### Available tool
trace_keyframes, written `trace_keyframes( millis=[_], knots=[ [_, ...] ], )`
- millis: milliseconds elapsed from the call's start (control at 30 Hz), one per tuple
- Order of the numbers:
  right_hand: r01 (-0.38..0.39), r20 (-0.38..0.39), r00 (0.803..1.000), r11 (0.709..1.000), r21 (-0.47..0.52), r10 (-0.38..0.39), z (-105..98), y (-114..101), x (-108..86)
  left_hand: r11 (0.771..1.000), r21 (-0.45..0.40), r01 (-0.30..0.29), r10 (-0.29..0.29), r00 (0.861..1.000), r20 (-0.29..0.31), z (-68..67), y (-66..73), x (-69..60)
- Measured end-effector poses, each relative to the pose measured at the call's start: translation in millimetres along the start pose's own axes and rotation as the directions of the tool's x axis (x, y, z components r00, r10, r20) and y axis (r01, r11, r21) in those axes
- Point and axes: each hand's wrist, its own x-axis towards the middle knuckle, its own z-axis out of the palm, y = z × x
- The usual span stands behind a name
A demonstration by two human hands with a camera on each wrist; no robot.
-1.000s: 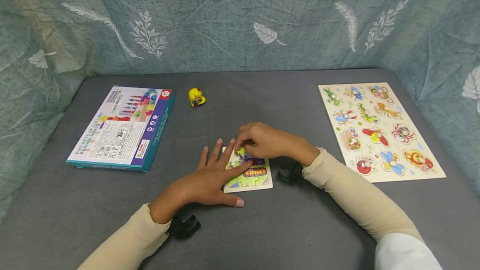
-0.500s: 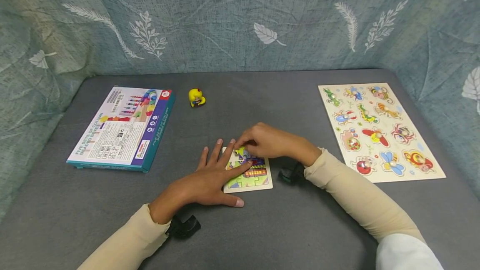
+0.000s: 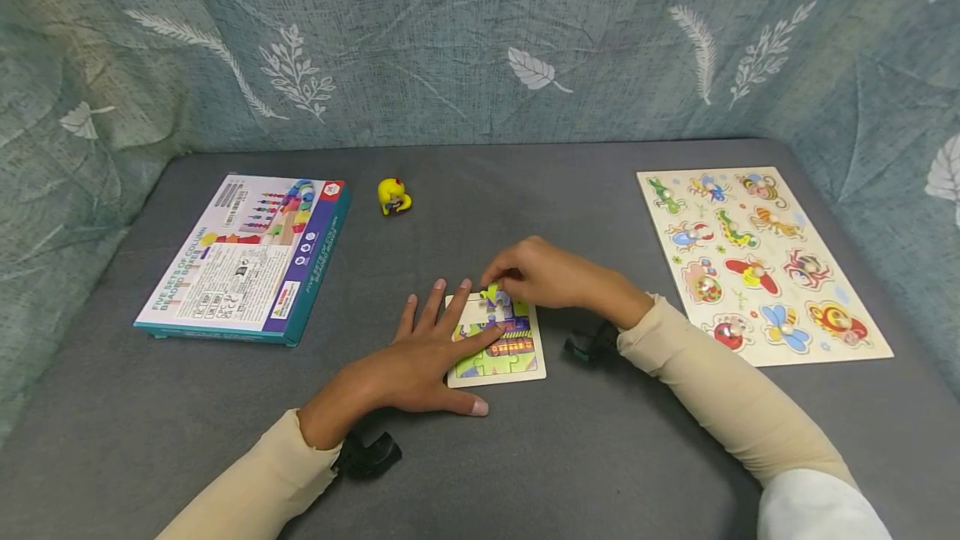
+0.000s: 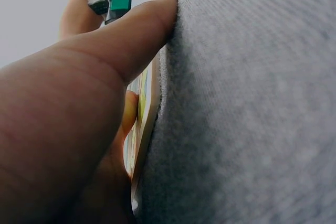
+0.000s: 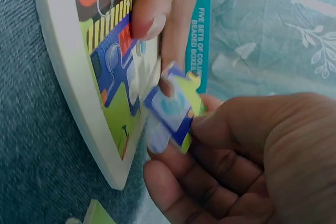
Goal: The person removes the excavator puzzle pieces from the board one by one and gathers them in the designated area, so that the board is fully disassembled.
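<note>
A small jigsaw puzzle board [image 3: 542, 375] with a pale wooden border lies on the table, showing a picture of a vehicle in orange, blue and green. My left hand [image 3: 420, 361] is spread over its left side, index finger resting on the picture and thumb on the cloth by the near edge. Above the board's far edge, my right hand [image 3: 551, 273] pinches a green, blue and white puzzle piece [image 5: 176, 111] between thumb and fingers. The piece is tilted and apart from the picture in the right wrist view. A bare patch shows at the board's far left corner.
A bead set box [image 3: 243, 261] lies to the left, with a small yellow toy [image 3: 393, 196] near it. On the right is a large insect peg board [image 3: 757, 265]. Part of another green piece [image 5: 98, 214] shows low in the right wrist view.
My right hand has moved right and slightly away from me, lifting the puzzle piece off the board's far left part. My left hand has stayed in place.
</note>
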Motion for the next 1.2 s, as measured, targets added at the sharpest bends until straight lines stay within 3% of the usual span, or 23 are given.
trace_keyframes(
  millis=[333,867,1200],
  knots=[
    [-0.069,-0.038,0.997,0.998,-0.006,0.069,-10.9,3.9,-10.5,1.000,-0.003,0.000,0.000,1.000,0.000,-0.4,0.0,0.0],
    [-0.089,-0.117,0.989,0.996,0.023,0.091,-32.8,23.0,-42.8,1.000,-0.007,0.013,-0.013,1.000,0.005,-0.7,1.9,0.8],
    [-0.129,-0.109,0.985,0.991,0.017,0.131,-36.3,33.5,-56.9,1.000,-0.009,0.005,-0.005,1.000,0.002,-1.2,1.4,-0.6]
  ],
)
